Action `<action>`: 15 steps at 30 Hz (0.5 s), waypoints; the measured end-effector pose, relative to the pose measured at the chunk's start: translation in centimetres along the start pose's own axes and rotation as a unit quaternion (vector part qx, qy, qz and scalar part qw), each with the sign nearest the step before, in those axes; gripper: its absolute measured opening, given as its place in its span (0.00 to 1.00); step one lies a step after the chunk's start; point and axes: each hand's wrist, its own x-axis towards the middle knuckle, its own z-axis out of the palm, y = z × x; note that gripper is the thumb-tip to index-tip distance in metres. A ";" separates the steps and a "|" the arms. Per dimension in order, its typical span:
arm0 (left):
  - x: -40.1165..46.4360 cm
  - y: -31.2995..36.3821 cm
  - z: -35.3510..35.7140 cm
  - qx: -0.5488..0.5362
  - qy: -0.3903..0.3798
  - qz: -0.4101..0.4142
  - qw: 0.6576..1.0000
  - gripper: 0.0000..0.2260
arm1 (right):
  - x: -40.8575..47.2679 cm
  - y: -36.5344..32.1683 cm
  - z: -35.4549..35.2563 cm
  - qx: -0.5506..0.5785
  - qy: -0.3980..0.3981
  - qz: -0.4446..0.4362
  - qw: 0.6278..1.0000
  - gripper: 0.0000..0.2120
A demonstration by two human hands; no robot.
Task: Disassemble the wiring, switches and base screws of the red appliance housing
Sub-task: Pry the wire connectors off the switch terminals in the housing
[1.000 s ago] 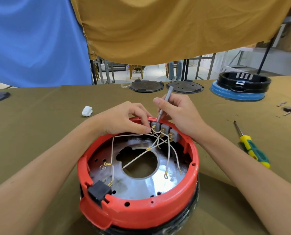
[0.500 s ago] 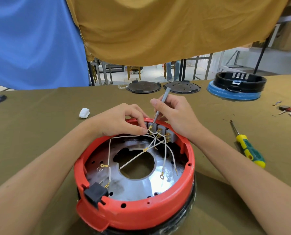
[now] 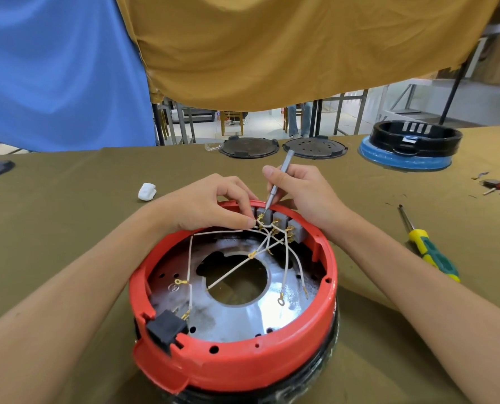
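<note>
The red appliance housing (image 3: 243, 365) lies upside down in front of me, its silver base plate (image 3: 275, 316) showing. White wires (image 3: 231, 271) with gold terminals run from grey switches (image 3: 280, 221) on the far inner wall; a black switch (image 3: 165, 328) sits at the near left rim. My left hand (image 3: 205, 205) pinches a wire terminal at the leftmost grey switch. My right hand (image 3: 304, 195) grips a thin grey screwdriver (image 3: 277, 177), tip down on that same switch.
A yellow-green screwdriver (image 3: 429, 252) lies on the olive table to the right, loose screws and small parts (image 3: 497, 189) beyond it. Two black round plates (image 3: 248, 147) and a blue-black housing (image 3: 409, 147) stand at the far edge. A white lump (image 3: 147, 191) lies to the left.
Both hands stay at the leftmost grey switch with the thin screwdriver on it; only my view has shifted slightly.
</note>
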 end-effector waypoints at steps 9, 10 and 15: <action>-0.1 0.1 0.1 0.004 0.001 -0.002 1.000 0.06 | -0.3 0.1 0.0 -0.042 0.018 -0.088 0.995 0.14; -0.1 0.1 0.1 0.003 0.002 -0.003 1.000 0.07 | -0.3 0.1 0.0 -0.044 0.017 -0.091 0.995 0.14; -0.1 0.0 0.1 0.003 0.005 0.006 1.000 0.07 | -0.3 0.2 0.1 -0.050 -0.004 -0.091 0.995 0.13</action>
